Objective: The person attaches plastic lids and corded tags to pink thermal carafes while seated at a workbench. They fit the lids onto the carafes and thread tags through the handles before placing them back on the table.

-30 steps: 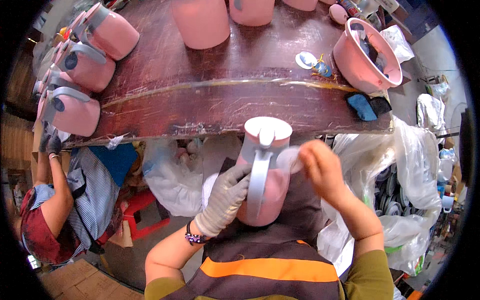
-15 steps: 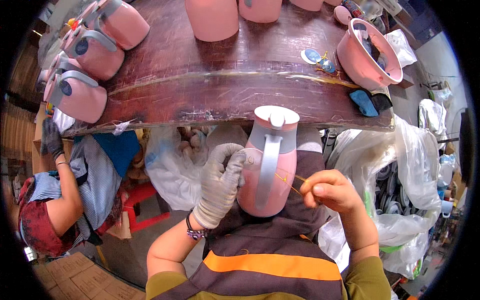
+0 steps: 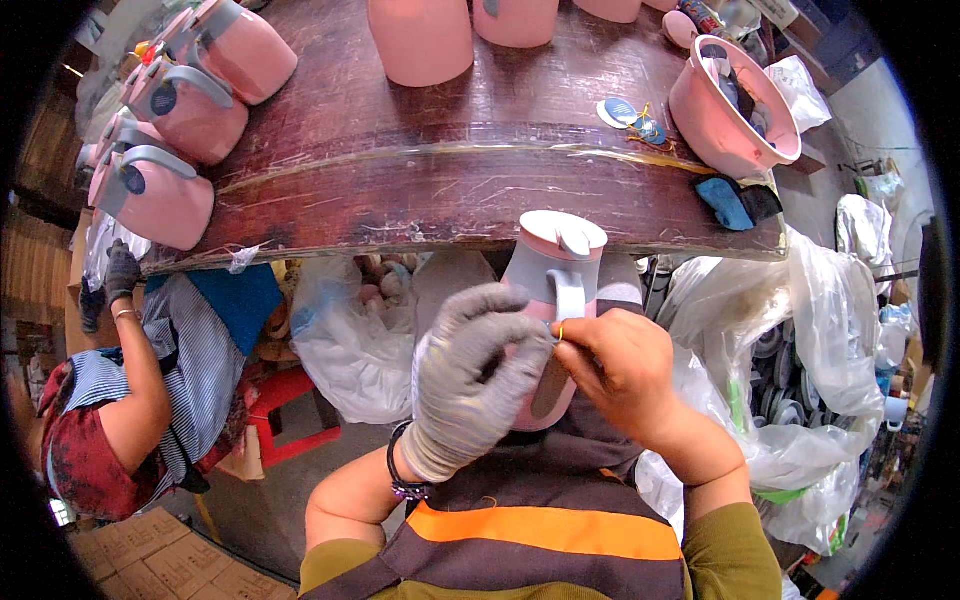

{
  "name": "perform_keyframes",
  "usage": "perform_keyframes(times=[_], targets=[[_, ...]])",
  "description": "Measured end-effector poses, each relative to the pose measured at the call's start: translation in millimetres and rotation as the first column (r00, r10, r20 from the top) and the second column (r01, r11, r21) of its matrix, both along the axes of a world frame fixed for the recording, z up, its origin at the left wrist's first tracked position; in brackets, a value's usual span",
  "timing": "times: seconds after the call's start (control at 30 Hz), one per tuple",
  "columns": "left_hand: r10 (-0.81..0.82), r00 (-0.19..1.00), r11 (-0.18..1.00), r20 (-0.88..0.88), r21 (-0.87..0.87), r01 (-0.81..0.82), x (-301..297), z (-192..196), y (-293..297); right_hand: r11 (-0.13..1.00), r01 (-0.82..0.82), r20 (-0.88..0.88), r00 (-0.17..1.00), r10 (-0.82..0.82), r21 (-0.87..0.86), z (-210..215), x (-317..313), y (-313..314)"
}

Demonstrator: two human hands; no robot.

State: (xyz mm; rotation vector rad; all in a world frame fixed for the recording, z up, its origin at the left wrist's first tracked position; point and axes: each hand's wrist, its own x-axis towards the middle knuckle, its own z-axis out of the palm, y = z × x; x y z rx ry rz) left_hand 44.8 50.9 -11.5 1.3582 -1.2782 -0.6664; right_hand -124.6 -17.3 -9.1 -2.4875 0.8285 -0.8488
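Observation:
A pink insulated jug [image 3: 546,400] with a grey collar, grey handle [image 3: 569,292] and white lid [image 3: 563,233] stands upright on my lap, against the table edge. In front of its handle my two hands meet. My left hand [image 3: 478,375], in a grey-white knit glove, is closed in a pinch on a hang tag, mostly hidden by the fingers. Bare, my right hand [image 3: 622,375] pinches the thin yellow cord [image 3: 560,331] of that tag, fingertips against the glove. The hands cover much of the jug's body.
On the dark wooden table [image 3: 400,190] stand several pink jugs [image 3: 155,200]. Round blue-and-white tags [image 3: 620,112] lie near a pink basin [image 3: 735,150] and a blue-black cloth [image 3: 725,203]. Plastic bags [image 3: 350,350] hang below. At left, a co-worker's gloved hand [image 3: 122,270] is near the table.
My right hand has moved left and my left hand slightly right, so they now meet at the handle. The tag and cord, stretched between them before, are mostly covered. The jug shifted slightly.

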Motion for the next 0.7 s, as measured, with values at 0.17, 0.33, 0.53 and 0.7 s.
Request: perform_keyframes(times=[0.17, 0.33, 0.53, 0.7], targets=[[0.158, 0.804, 0.975, -0.574, 0.218, -0.036, 5.3, 0.1, -0.1, 0.671, 0.013, 0.378, 0.817, -0.434, 0.741, -18.9, 6.2, 3.5], [0.115, 0.980, 0.993, 0.164, 0.018, -0.120, 3.0, -7.3, 6.8, 0.966, 0.110, 0.227, 0.960, -0.165, 0.234, -8.8, 10.4, 6.6], [-0.040, 0.938, 0.999, 0.345, -0.017, 0.049, 0.0, 9.6, 9.5, 0.852, 0.184, 0.206, 0.925, -0.318, 0.489, -11.8, 11.9, 10.5], [0.024, 0.945, 0.999, 0.325, 0.039, -0.039, -5.2, 10.9, 5.2, 0.982, 0.150, 0.151, 0.974, -0.166, 0.114, -6.2, 20.0, 12.6]])
